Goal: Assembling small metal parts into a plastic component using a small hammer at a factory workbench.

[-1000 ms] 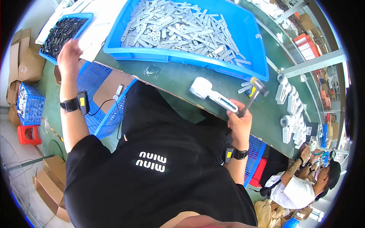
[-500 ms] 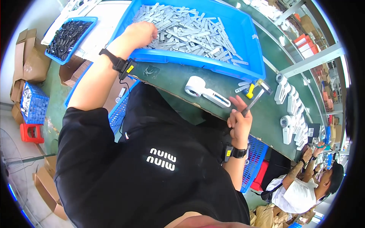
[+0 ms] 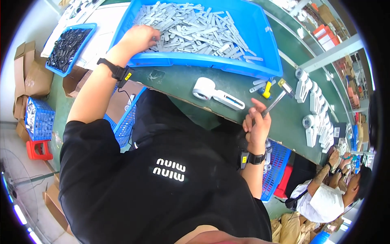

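Note:
My left hand reaches into the left side of a large blue bin, its fingers curled down among many flat grey plastic strips; what the fingertips pinch, if anything, is hidden. In my right hand is a small hammer with a metal handle, its head pointing away over the green table. The index finger is raised off the handle. Between my hands, near the table's edge, lies a white device with a round head and a slotted long handle.
Beyond the hammer lie a yellow-and-black object and a few loose grey strips. White devices stand in a row at right. A blue tray of black parts is at far left. A co-worker works on the right.
The whole view has shifted slightly. My left hand stays among the strips with its fingers curled. The hammer head has risen a little and turned in my right hand.

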Available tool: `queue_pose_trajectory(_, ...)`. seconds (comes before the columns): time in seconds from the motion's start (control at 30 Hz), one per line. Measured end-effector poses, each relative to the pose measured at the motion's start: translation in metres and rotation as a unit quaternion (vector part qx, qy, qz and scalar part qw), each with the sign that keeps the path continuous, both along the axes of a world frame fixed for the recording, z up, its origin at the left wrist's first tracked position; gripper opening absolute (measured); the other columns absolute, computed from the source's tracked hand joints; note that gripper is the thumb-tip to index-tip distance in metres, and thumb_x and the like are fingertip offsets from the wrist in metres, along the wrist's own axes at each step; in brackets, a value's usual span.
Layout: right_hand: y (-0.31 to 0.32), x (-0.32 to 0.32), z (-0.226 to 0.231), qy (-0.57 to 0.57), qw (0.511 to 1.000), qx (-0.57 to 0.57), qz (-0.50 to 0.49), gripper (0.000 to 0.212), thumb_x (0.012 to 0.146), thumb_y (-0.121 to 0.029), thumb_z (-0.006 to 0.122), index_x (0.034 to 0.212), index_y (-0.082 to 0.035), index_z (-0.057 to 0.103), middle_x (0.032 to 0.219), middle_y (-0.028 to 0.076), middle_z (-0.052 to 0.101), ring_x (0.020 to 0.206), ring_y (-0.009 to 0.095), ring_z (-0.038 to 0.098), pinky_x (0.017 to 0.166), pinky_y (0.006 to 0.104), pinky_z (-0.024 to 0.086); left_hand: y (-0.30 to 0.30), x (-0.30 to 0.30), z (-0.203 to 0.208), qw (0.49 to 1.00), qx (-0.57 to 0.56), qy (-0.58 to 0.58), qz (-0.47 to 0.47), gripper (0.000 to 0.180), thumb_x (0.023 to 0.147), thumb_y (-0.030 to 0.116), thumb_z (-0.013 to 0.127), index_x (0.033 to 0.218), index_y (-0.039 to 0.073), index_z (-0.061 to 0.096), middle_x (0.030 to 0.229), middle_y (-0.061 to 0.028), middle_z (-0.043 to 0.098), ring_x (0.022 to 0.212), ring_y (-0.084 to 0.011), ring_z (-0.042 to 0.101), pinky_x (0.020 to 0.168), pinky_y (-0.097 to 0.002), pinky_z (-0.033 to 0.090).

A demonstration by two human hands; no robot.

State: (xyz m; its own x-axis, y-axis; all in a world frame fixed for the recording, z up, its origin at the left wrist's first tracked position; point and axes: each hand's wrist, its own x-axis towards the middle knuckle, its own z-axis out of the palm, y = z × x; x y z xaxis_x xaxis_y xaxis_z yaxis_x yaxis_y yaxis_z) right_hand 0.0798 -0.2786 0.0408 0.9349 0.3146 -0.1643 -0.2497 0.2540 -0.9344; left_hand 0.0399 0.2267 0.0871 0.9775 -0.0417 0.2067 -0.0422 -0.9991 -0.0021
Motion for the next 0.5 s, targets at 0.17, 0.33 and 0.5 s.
queue_pose_trajectory(0.17,0.002,0.002,0.005,0.011,0.999,0.030,-0.004,0.037,0.105,-0.004,0.057,0.142,0.001,0.062,0.080,0.001,0.050,0.045,0.007,0.037,0.040,0.0269,0.034,0.007,0.003,-0.006,0.998,-0.062,-0.002,-0.032,0.018,0.089,0.010,0.077,0.106,0.008,0.076,0.099,-0.0132,0.073,0.097,-0.0354,0.073,0.085,-0.0482,0.057)
queue_pose_trajectory(0.33,0.004,-0.001,0.007,0.009,1.000,0.010,-0.010,0.039,0.105,-0.004,0.056,0.143,0.003,0.061,0.077,0.001,0.048,0.045,0.007,0.036,0.040,0.0268,0.034,0.020,0.006,-0.008,0.998,-0.024,-0.038,-0.036,0.017,0.091,0.012,0.073,0.108,0.009,0.075,0.103,-0.0159,0.072,0.102,-0.0396,0.071,0.087,-0.0495,0.057)
queue_pose_trajectory(0.5,0.011,-0.002,0.008,0.006,1.000,0.023,-0.010,0.041,0.103,-0.003,0.060,0.143,0.006,0.058,0.076,-0.002,0.051,0.046,0.006,0.036,0.040,0.0267,0.034,-0.003,-0.029,0.041,0.977,-0.024,-0.186,0.106,0.014,0.103,0.016,0.064,0.112,0.007,0.071,0.100,-0.0189,0.077,0.088,-0.0400,0.075,0.078,-0.0501,0.059)
